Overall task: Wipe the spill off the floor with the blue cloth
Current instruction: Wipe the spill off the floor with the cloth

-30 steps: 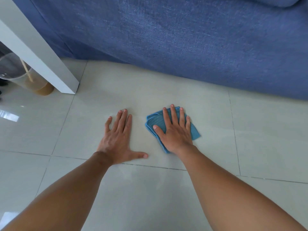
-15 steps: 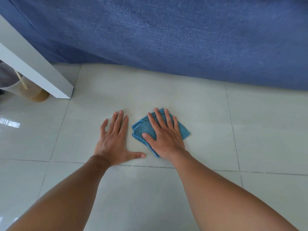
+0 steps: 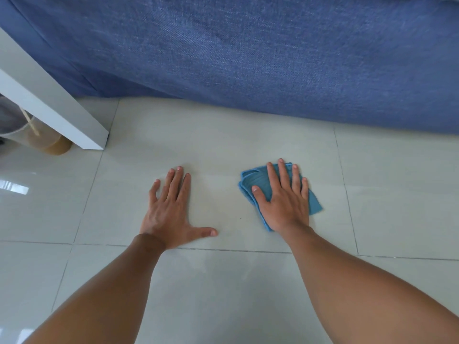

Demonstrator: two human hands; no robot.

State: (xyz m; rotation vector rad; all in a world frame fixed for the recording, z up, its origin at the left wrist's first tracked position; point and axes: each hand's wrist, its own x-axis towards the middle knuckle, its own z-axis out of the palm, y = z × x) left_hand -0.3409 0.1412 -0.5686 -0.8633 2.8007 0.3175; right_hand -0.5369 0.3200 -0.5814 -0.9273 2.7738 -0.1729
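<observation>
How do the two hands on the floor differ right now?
The left hand lies flat on the bare floor tile, while the right hand presses down on the folded blue cloth. The left thumb sticks far out sideways; the right thumb stays closer to its fingers. The left hand sits nearer the white table leg. Both are palm down, fingers pointing toward the blue sofa.

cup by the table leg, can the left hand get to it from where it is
Probably yes. The left hand lies flat on bare floor, but the white table leg stands partly in front of the cup, so it must go around its near side.
</observation>
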